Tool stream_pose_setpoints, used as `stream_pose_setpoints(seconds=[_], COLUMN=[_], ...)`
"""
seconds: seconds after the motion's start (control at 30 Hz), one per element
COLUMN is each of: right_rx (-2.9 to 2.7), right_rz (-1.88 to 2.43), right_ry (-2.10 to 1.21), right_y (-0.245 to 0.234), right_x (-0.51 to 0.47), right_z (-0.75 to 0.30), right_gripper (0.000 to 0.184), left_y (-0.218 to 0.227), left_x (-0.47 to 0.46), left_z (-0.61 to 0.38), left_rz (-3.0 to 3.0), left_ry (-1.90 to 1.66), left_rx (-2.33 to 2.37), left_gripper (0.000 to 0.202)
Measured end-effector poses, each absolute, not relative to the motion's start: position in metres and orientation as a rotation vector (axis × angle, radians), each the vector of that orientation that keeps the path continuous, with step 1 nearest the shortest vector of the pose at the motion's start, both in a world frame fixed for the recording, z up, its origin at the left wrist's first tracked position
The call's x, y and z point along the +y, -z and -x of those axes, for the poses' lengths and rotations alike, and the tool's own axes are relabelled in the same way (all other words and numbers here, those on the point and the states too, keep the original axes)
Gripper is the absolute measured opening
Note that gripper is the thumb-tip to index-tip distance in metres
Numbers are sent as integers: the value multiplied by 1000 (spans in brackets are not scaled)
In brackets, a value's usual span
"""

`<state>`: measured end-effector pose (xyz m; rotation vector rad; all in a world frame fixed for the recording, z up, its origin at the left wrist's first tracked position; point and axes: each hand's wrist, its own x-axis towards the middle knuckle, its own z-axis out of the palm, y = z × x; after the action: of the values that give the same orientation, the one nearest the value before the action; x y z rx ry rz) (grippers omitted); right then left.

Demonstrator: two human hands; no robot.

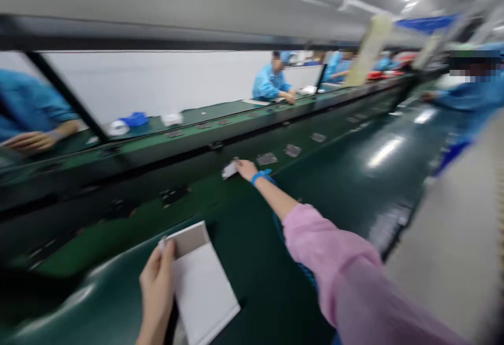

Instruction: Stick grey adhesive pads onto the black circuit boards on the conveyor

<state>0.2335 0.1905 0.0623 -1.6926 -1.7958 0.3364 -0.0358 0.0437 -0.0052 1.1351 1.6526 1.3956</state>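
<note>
My left hand [156,287] grips the edge of a flat white box or pad [200,282] near the bottom of the view, thumb on its upper corner. My right arm, in a pink sleeve with a blue wrist strap [260,176], reaches far forward over the green conveyor belt [244,250]. My right hand [244,168] is closed on a small pale flat piece [229,170] at the belt's far side. The picture is blurred by motion.
Several small dark flat parts [292,150] lie in a row along the belt. A raised green shelf [189,135] carries a blue tray [135,119] and a tape roll. People in blue coats work across the line and at the right.
</note>
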Motion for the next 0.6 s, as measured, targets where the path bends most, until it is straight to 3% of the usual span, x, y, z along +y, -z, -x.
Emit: stream_pose_setpoints(seconds=[0.23, 0.47, 0.6], right_rx=[-1764, -2197, -2231], right_rz=[1636, 917, 867], right_ry=[-363, -792, -828], right_y=[-34, -45, -46], right_x=[208, 138, 124], right_z=[-213, -123, -100], right_gripper=[28, 18, 8], left_y=[6, 11, 12], left_x=[49, 47, 49], left_z=[29, 32, 32], left_rz=[-1099, -1162, -1172], left_ry=[-1461, -1460, -1447], left_rx=[1361, 1310, 1310], left_gripper=[39, 37, 39])
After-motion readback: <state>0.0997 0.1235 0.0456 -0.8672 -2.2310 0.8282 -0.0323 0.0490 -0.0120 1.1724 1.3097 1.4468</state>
